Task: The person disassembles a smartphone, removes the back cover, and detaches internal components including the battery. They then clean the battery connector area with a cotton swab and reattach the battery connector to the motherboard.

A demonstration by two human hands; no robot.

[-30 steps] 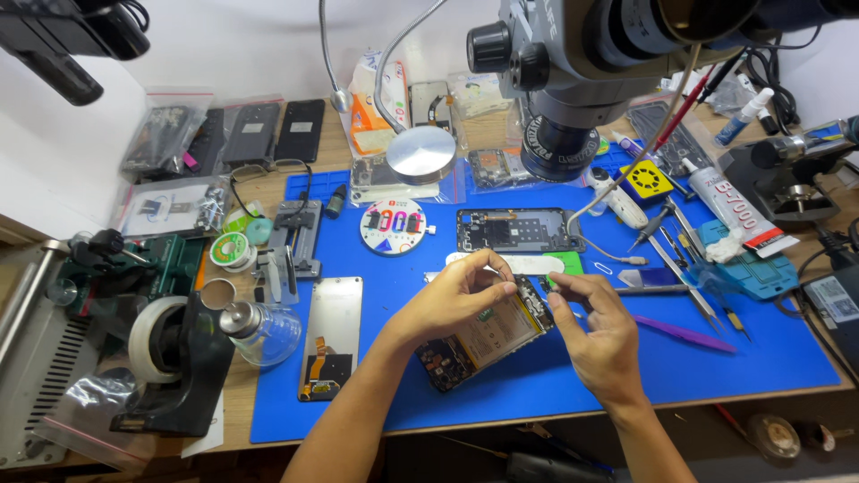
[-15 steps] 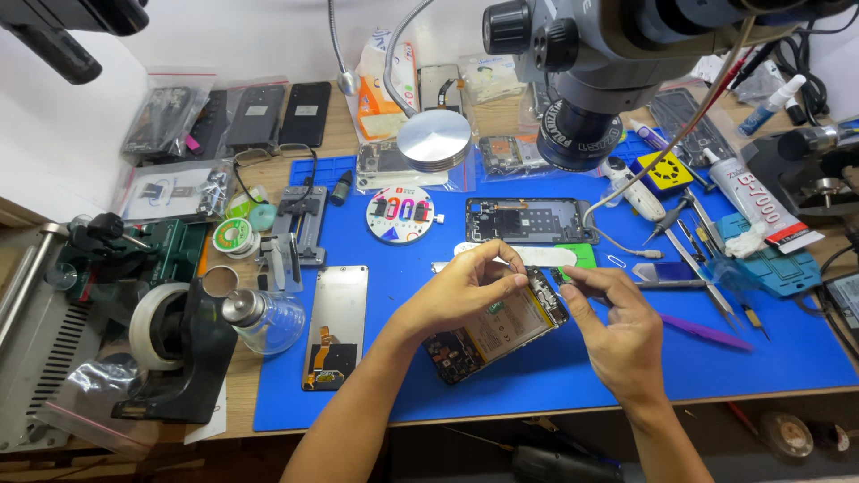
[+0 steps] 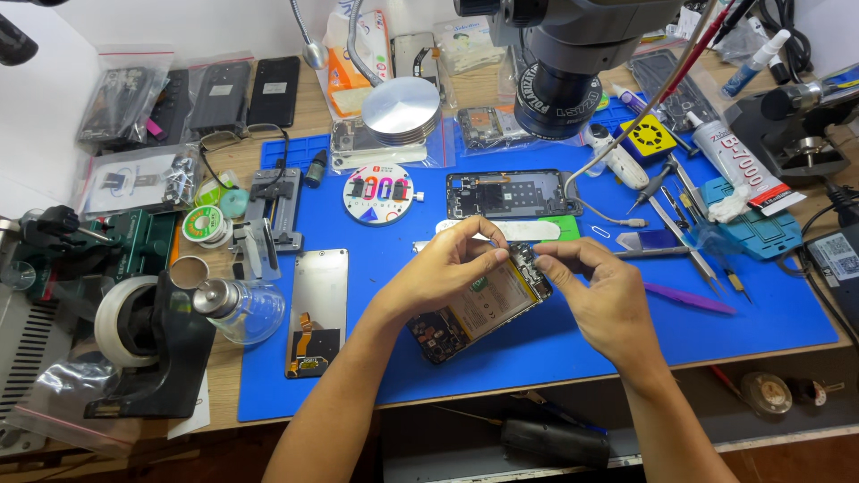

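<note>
Both the left hand [image 3: 452, 268] and right hand [image 3: 601, 291] pinch their fingers at the top edge of the opened phone [image 3: 479, 302], which lies tilted on the blue mat [image 3: 734, 322] covering the counter.

Both hands [image 3: 528, 282] pinching (fingertips close)

Two hands [image 3: 447, 268] [image 3: 599, 291], one opened phone [image 3: 479, 304], one loose screen [image 3: 318, 309]
</note>
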